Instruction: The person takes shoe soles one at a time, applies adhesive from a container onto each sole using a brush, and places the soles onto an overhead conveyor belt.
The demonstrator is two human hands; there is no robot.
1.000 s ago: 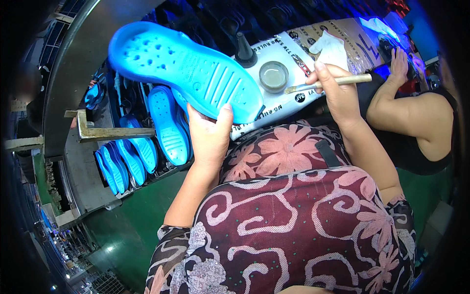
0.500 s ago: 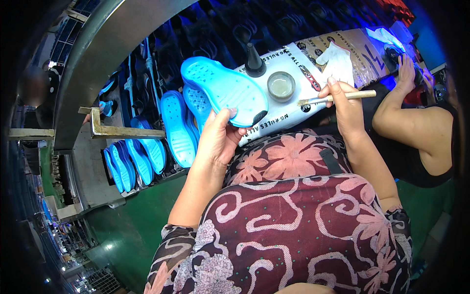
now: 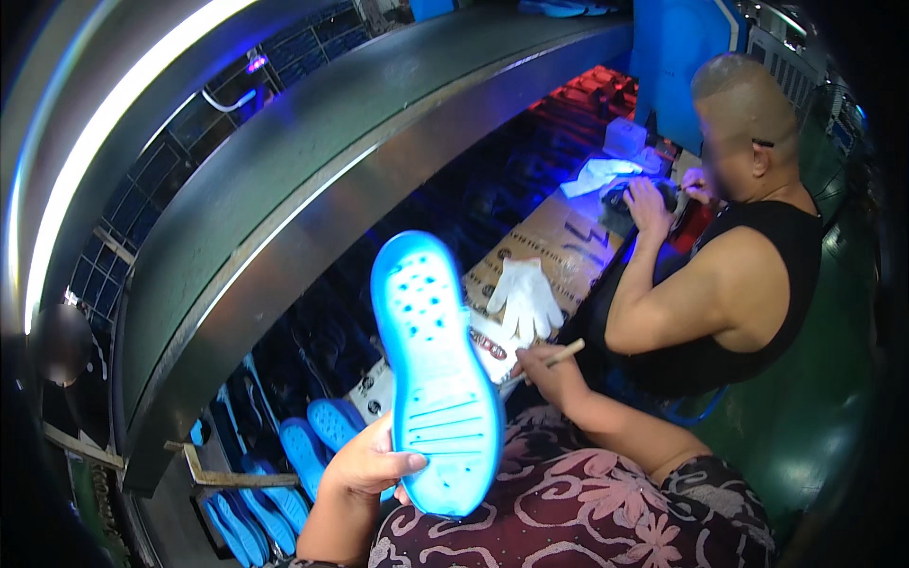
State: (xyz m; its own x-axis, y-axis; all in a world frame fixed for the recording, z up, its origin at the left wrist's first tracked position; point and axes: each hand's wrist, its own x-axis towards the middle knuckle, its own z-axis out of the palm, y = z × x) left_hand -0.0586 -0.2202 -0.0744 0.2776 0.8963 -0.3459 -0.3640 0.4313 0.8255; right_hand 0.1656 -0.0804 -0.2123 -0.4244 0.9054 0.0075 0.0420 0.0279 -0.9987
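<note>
A bright blue shoe sole [image 3: 440, 388] stands nearly upright before me, its face with holes and ridges turned my way. My left hand [image 3: 365, 459] grips its lower left edge, thumb laid on the face. To the right of the sole, my right hand [image 3: 554, 379] is closed around a wooden-handled brush [image 3: 568, 351]; the bristle end is hidden. More blue soles [image 3: 305, 454] lie beyond my left hand. Past the sole, a white glove [image 3: 525, 295] rests on the printed covering [image 3: 481, 275] of the work surface.
A metal-edged shelf [image 3: 312, 194] arches over the work area from left to far right. On the right sits a co-worker [image 3: 729, 275], both hands on a dark item. A metal bracket [image 3: 237, 478] juts out at lower left, near a row of blue soles [image 3: 237, 525].
My view has tilted up toward the shelf and co-worker. The sole has been raised from its slant to nearly upright. It now blocks the area where the small pot and dark cone stood.
</note>
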